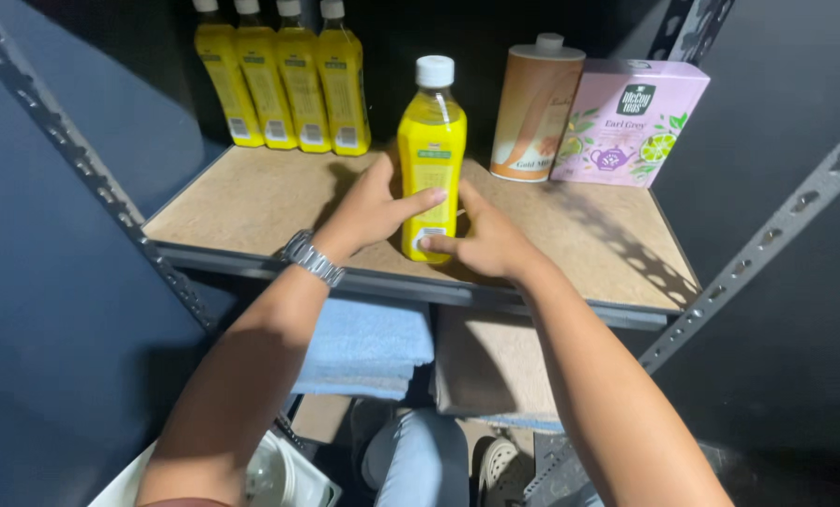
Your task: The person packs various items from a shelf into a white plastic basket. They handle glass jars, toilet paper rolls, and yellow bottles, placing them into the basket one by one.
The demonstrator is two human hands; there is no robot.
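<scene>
Bottle of yellow drink, white screw cap, stands upright near the front edge of the fibreboard shelf, roughly at its middle. It appears full, so it is judged moderately heavy for its size; the clear plastic wall is likely stiff enough while sealed but smooth, and the glossy label may slip under a loose grasp. Best hold is judged to be around the lower body, where the section is straight, not the narrow neck.

Left hand wraps the bottle's lower left side, fingers laid across the label. Right hand closes on the lower right side, thumb pressed at the base of the label. Both hands grip the bottle; it rests on the board, not lifted. A metal wristwatch sits on the left wrist.

Four matching bottles stand in a row at the back left, well apart. A tall round tin and a lilac tea box stand touching at the back right.
</scene>
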